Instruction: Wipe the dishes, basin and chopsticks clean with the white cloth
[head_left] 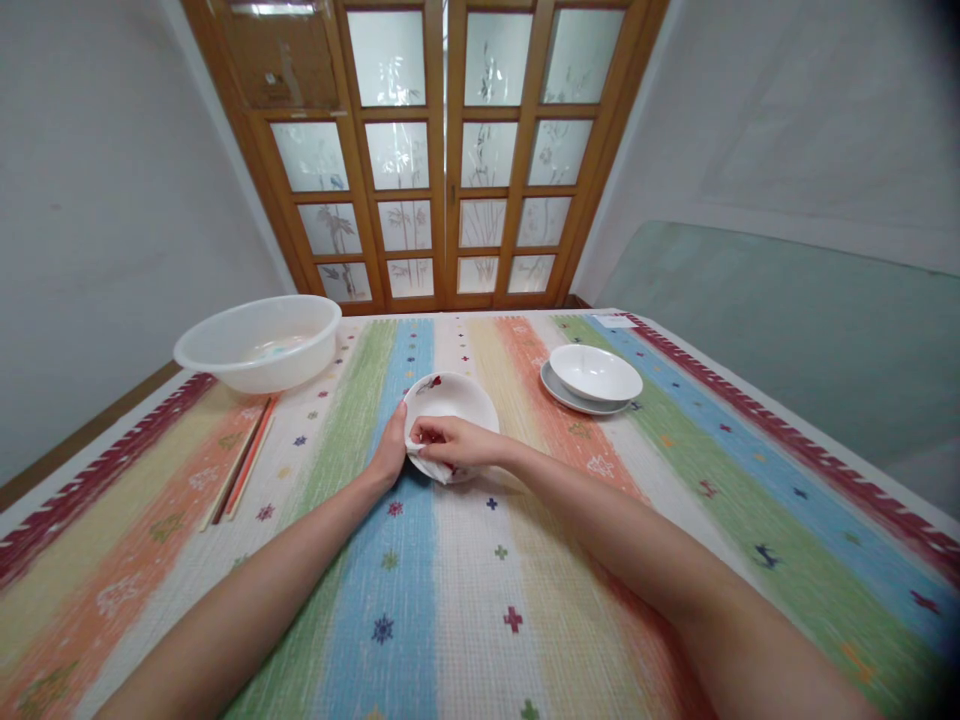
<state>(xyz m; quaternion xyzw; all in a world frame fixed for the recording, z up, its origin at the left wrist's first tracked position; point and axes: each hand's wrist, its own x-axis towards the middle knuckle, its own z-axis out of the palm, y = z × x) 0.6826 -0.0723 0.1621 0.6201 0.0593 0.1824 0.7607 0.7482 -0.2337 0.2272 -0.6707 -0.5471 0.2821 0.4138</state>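
Red-patterned bowl [463, 397] — left hand [391, 446] clasps its rim, right hand [456, 441] pinches a white cloth [436, 468] against it.

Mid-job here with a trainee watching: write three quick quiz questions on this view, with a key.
1. Which hand holds the white cloth or tissue against the bowl?
2. True or false: the chopsticks lie inside the plastic basin.
3. How many stacked dishes show at right: A) two, B) four, C) six?

Key: 1. The right hand. 2. False; they lie on the tablecloth. 3. A.
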